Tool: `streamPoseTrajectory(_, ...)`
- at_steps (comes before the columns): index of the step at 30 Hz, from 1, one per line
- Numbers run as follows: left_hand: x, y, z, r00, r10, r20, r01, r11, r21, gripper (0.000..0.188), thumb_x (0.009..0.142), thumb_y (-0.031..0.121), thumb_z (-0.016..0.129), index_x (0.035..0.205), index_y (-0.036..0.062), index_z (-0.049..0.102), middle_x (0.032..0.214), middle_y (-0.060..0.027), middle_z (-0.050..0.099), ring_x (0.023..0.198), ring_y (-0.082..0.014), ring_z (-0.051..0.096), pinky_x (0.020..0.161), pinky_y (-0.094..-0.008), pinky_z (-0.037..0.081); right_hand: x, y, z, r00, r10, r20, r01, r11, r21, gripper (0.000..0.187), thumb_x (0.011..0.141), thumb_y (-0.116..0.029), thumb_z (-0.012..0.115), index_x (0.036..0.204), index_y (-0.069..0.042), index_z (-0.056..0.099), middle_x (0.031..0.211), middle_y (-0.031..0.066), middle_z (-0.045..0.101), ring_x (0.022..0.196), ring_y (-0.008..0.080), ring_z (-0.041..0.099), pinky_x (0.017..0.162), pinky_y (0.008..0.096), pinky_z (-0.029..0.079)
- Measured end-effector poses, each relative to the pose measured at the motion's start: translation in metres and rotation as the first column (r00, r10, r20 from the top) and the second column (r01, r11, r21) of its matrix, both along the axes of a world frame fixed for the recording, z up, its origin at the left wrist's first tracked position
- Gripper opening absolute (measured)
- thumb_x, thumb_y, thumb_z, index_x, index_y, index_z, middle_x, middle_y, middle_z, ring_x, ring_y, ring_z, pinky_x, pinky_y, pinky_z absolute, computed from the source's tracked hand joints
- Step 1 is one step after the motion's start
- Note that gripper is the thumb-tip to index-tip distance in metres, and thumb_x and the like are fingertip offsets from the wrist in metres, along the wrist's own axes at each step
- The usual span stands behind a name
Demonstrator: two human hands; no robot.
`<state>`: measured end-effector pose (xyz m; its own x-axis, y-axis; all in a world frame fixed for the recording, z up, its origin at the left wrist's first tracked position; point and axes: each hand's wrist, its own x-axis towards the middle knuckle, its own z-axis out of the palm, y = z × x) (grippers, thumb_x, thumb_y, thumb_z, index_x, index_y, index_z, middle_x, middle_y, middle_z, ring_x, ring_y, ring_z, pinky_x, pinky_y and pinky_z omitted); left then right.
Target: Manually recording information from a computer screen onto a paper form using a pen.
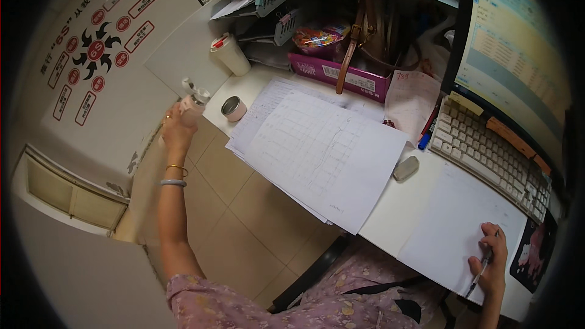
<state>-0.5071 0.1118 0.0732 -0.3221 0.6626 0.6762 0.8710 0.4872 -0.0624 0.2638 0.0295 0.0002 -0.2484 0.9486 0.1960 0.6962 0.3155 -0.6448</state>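
Note:
My left hand (178, 128) is closed around a pale pink bottle (194, 105) with a raised loop on top, held just off the left end of the desk. Close by on the desk sits a small pink cup or lid (239, 114) with a dark round top. At the lower right, my right hand (495, 262) has a slim pen (478, 279) gripped between its curled fingers, above white paper (436, 237). A stack of papers with a faint drawn grid (304, 140) lies between the two hands and overhangs the desk's front edge.
Along the back stand a white tumbler (234, 58), document trays (280, 24) and a purple box (341, 76) with a bag strap (348, 61) over it. To the right are a keyboard (481, 152), monitor (518, 55), blue pen (425, 140), grey oval object (406, 169) and mouse pad (535, 250).

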Motion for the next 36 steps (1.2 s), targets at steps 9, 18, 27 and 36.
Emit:
streamPoseTrajectory(9,-0.003,0.008,-0.013,0.987,-0.078,-0.141,0.056,0.986,-0.155,0.079,0.057,0.014,0.085,0.128,0.0196,0.053,0.120,-0.0068,0.058,0.114,-0.0289,0.054,0.096,-0.0433,0.044,0.001,0.002,-0.004,0.999,0.011,-0.033,-0.010,1.000,0.023,0.045,0.062,-0.020,0.078,0.097,-0.007,0.054,0.123,0.0188,0.062,0.124,0.0403,0.049,0.110,0.0528,0.031)
streamPoseTrajectory(18,-0.007,0.018,0.003,0.903,-0.171,-0.393,0.083,0.970,-0.229,0.081,0.052,0.011,0.087,0.125,0.0172,0.053,0.119,-0.0071,0.058,0.113,-0.0281,0.054,0.096,-0.0429,0.042,0.002,0.005,-0.002,1.000,0.028,-0.007,-0.028,0.999,0.033,0.046,0.058,-0.013,0.077,0.096,-0.007,0.052,0.123,0.0187,0.063,0.124,0.0412,0.049,0.111,0.0539,0.031)
streamPoseTrajectory(27,-0.011,0.018,0.020,0.869,-0.122,-0.480,-0.022,0.959,-0.284,0.080,0.055,0.009,0.086,0.126,0.0202,0.051,0.123,-0.0068,0.057,0.115,-0.0279,0.053,0.102,-0.0441,0.039,0.003,0.000,-0.005,0.999,0.027,-0.023,-0.027,1.000,0.011,0.048,0.059,-0.020,0.079,0.097,-0.007,0.052,0.124,0.0196,0.062,0.125,0.0421,0.047,0.110,0.0536,0.030)
streamPoseTrajectory(36,-0.007,0.020,0.030,0.825,-0.137,-0.548,-0.030,0.958,-0.285,0.066,0.065,0.012,0.079,0.125,0.0217,0.051,0.123,-0.0062,0.057,0.114,-0.0267,0.052,0.104,-0.0493,0.037,0.000,0.000,0.000,0.999,-0.010,-0.031,0.009,1.000,-0.024,0.048,0.061,-0.022,0.080,0.098,-0.006,0.052,0.123,0.0190,0.062,0.127,0.0410,0.045,0.112,0.0526,0.028)
